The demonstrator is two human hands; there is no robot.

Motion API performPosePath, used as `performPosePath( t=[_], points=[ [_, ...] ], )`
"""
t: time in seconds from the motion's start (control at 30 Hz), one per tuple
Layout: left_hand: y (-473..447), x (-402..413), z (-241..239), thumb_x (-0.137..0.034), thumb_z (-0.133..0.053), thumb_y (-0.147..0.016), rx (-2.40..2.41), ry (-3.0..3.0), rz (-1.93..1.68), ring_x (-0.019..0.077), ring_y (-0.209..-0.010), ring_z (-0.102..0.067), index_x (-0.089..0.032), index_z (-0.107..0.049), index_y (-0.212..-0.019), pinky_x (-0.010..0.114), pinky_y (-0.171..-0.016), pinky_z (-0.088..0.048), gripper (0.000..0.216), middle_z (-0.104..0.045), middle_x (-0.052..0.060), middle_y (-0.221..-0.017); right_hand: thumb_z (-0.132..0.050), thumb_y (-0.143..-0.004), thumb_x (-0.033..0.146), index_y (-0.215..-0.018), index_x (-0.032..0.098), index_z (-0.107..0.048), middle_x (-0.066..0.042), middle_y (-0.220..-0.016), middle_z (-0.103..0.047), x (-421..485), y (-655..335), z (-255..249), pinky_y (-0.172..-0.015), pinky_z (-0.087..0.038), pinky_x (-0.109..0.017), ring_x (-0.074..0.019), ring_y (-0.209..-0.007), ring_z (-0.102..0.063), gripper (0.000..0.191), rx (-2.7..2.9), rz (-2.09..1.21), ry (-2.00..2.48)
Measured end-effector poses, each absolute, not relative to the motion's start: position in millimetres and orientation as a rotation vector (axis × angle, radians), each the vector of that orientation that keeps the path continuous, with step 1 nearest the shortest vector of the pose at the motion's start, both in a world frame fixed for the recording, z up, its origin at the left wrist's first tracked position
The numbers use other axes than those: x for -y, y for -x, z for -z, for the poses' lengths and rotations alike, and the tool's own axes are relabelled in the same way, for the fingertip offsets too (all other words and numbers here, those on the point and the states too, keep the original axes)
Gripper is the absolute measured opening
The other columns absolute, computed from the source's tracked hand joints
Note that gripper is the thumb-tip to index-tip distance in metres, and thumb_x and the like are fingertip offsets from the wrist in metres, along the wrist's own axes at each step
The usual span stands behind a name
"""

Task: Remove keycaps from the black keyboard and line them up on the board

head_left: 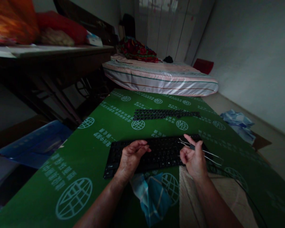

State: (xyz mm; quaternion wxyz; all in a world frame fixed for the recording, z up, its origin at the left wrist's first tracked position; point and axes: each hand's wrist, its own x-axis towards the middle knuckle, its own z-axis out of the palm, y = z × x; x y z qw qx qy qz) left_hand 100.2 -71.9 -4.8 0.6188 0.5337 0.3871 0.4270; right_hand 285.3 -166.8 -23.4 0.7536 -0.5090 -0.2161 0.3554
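A black keyboard [158, 153] lies across the green board, with some keycaps in place; dim light hides whether others are off. Over its left part my left hand [134, 155] is closed, thumb and fingertips together, and I cannot make out what they hold, if anything. Above the keyboard's right end, my right hand [194, 157] grips a wire keycap puller [210, 155] with a dark middle piece. Its thin wire ends stick out on both sides of the fingers, and the index finger is stretched out. Farther back, loose black keycaps [166, 114] sit in rows.
The green printed board [114, 114] spans the work area. A blue cloth [154, 198] and a beige cloth [187, 202] lie in front of the keyboard. The keyboard's cable [245, 191] runs off right. A bed [161, 76] stands behind, a sewing-machine table [68, 52] at left.
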Motion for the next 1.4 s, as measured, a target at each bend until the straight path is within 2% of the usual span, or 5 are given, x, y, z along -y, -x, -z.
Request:
performPosePath(
  t=[0.33,0.57,1.03,1.17,1.4],
  points=[
    [-100,73,3,-0.021,-0.068,-0.066,-0.883,-1.193,-0.955,0.0148,-0.066,-0.065,-0.015,-0.064,-0.080,0.026,-0.074,-0.048,0.016,-0.069,0.000,-0.063,-0.028,-0.079,0.072,-0.129,0.016,-0.046,0.002,-0.044,-0.052,170,-286,29,-0.036,-0.023,-0.019,-0.0071,-0.034,-0.035,0.077,0.631,-0.842,1.169],
    [-98,71,9,-0.020,-0.068,-0.067,-0.872,-1.192,-0.933,0.0128,-0.066,-0.064,-0.016,-0.063,-0.081,0.023,-0.071,-0.047,0.015,-0.069,-0.002,-0.062,-0.031,-0.077,0.073,-0.115,0.012,-0.058,0.001,-0.046,-0.052,169,-286,31,-0.035,-0.024,-0.020,-0.0071,-0.034,-0.035,0.077,0.643,-0.855,1.224],
    [-99,71,12,-0.020,-0.067,-0.067,-0.847,-1.210,-0.961,0.0148,-0.067,-0.064,-0.015,-0.063,-0.080,0.025,-0.071,-0.047,0.014,-0.068,-0.001,-0.061,-0.054,-0.079,0.050,-0.085,0.017,-0.056,0.002,-0.050,-0.059,165,-282,29,-0.035,-0.029,-0.017,-0.0071,-0.035,-0.046,0.034,0.708,-0.752,1.385],
    [-99,71,13,-0.020,-0.066,-0.067,-0.843,-1.201,-0.951,0.0146,-0.065,-0.064,-0.015,-0.063,-0.080,0.025,-0.069,-0.047,0.014,-0.069,-0.001,-0.061,-0.061,-0.075,0.046,-0.078,0.017,-0.051,0.001,-0.052,-0.061,163,-281,30,-0.034,-0.030,-0.016,-0.0075,-0.035,-0.047,0.030,0.729,-0.707,1.376],
    [-100,71,13,-0.020,-0.067,-0.067,-0.851,-1.222,-0.937,0.0126,-0.061,-0.063,-0.016,-0.063,-0.080,0.023,-0.066,-0.046,0.013,-0.068,-0.002,-0.061,-0.069,-0.069,0.039,-0.075,0.015,-0.058,-0.001,-0.055,-0.063,165,-283,27,-0.035,-0.032,-0.017,-0.0071,-0.038,-0.048,0.028,0.781,-0.755,1.384]
  ],
)
